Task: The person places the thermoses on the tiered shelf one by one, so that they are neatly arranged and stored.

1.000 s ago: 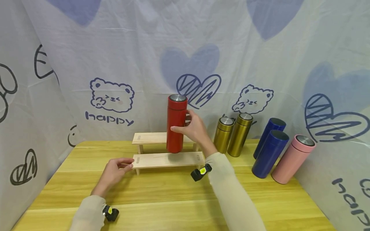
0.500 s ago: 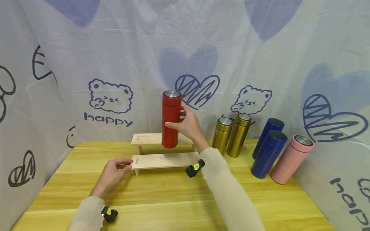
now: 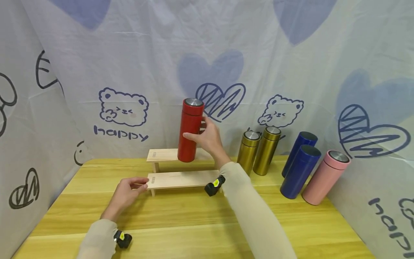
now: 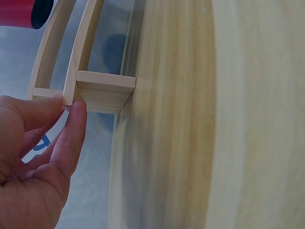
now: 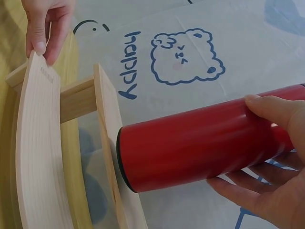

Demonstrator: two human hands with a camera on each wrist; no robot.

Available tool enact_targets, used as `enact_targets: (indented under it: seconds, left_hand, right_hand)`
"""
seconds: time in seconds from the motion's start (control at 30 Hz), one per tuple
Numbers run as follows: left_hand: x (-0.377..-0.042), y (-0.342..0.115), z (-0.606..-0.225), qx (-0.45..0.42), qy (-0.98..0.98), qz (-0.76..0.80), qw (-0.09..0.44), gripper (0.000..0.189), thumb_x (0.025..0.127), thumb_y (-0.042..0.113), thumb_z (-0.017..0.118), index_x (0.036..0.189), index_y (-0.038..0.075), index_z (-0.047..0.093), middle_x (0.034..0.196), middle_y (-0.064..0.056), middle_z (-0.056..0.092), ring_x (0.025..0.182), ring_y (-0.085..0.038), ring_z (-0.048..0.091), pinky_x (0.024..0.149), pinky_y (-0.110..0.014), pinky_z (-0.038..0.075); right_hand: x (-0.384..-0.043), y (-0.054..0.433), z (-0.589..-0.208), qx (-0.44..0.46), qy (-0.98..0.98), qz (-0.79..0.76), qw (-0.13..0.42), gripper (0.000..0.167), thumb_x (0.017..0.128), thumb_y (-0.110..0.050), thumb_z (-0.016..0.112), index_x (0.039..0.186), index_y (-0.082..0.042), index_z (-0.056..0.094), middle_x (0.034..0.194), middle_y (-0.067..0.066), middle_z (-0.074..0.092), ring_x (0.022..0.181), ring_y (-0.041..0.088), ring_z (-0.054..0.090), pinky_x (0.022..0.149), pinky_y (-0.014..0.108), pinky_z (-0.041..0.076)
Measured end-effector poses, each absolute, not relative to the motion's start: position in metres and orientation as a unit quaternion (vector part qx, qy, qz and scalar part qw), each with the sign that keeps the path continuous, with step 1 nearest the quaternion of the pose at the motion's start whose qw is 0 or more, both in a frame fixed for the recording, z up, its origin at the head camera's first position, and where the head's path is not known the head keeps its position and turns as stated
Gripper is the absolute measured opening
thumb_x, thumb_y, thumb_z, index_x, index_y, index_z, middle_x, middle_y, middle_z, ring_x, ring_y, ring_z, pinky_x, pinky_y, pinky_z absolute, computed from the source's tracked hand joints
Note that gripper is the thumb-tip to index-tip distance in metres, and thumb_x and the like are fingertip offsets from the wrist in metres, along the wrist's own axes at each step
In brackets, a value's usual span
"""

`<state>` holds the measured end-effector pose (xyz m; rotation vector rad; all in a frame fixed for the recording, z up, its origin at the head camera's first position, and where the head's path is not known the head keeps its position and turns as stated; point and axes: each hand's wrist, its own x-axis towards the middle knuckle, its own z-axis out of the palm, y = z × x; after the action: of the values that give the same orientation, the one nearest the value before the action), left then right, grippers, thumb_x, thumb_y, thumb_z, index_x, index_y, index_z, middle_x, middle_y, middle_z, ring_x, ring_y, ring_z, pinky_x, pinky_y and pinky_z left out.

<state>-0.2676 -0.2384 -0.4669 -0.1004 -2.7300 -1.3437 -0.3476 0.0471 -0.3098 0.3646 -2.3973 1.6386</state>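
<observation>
My right hand [image 3: 208, 138] grips a red thermos flask [image 3: 190, 120] with a silver lid top, thumb on the near side and fingers round the right. The flask tilts slightly, and its dark base [image 5: 125, 160] is close over the upper board [image 3: 161, 154] of a two-step wooden rack. At the left end of the lower board [image 3: 184, 179], my left hand [image 3: 127, 193] pinches the wood between thumb and fingers. In the left wrist view the fingertips [image 4: 78, 107] press on the board's end beside its leg [image 4: 106, 82].
Two gold flasks [image 3: 248, 153] stand right of the rack. Farther right are two blue flasks [image 3: 299, 172] and a pink one [image 3: 325, 180]. A white printed cloth [image 3: 168, 64] hangs behind the wooden table [image 3: 181, 230] and along its sides.
My right hand has raised the red flask and carried it back and a little left, from above the lower board to above the upper one. The left hand stays at the rack's end.
</observation>
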Motion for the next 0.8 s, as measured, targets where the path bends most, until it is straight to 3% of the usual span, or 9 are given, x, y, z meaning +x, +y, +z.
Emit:
enact_targets:
  seconds: [0.8]
  left_hand:
    - [-0.271, -0.240, -0.470, -0.030, -0.888, -0.456, 0.047, 0.029, 0.100, 0.011, 0.067, 0.127, 0.002, 0.071, 0.128, -0.021, 0.072, 0.113, -0.034, 0.070, 0.080, -0.020, 0.052]
  right_hand:
    - [-0.361, 0.002, -0.312, 0.139, -0.802, 0.567, 0.128, 0.075, 0.080, -0.016, 0.089, 0.146, -0.006, 0.054, 0.133, 0.017, 0.068, 0.115, 0.035, 0.069, 0.099, 0.045, 0.057]
